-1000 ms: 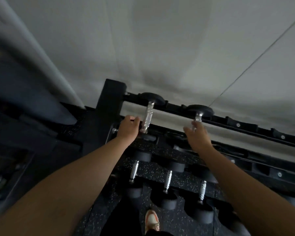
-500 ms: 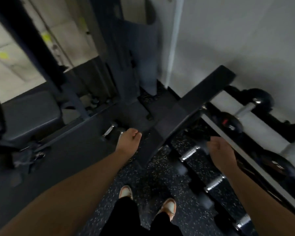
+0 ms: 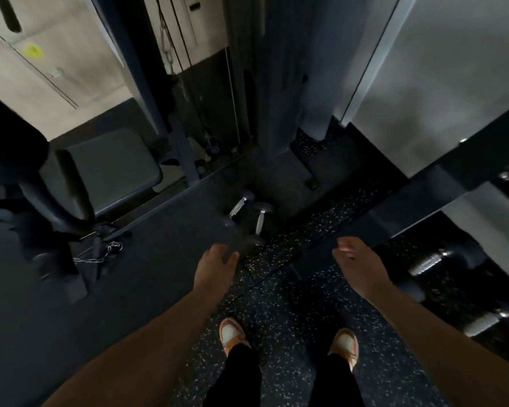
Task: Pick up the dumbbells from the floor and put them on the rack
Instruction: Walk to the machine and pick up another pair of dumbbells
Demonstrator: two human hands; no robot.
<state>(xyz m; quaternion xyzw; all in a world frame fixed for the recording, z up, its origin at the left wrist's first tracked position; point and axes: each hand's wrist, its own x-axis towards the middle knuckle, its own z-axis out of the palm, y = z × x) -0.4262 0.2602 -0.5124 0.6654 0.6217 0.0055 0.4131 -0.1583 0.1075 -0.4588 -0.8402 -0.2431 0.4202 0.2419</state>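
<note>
Dim room: dark speckled rubber floor (image 3: 279,312), pale wall (image 3: 453,69) far right, padded bench (image 3: 112,168) left, cable machine (image 3: 171,69) beyond.

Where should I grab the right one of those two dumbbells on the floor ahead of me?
Take the right dumbbell by its bare metal handle, between the two dark heads. It lies flat, its handle running roughly away from you, so come down from above with the right hand, fingers wrapping across the handle. The left dumbbell lies close beside it, so the right side looks freer.
</note>
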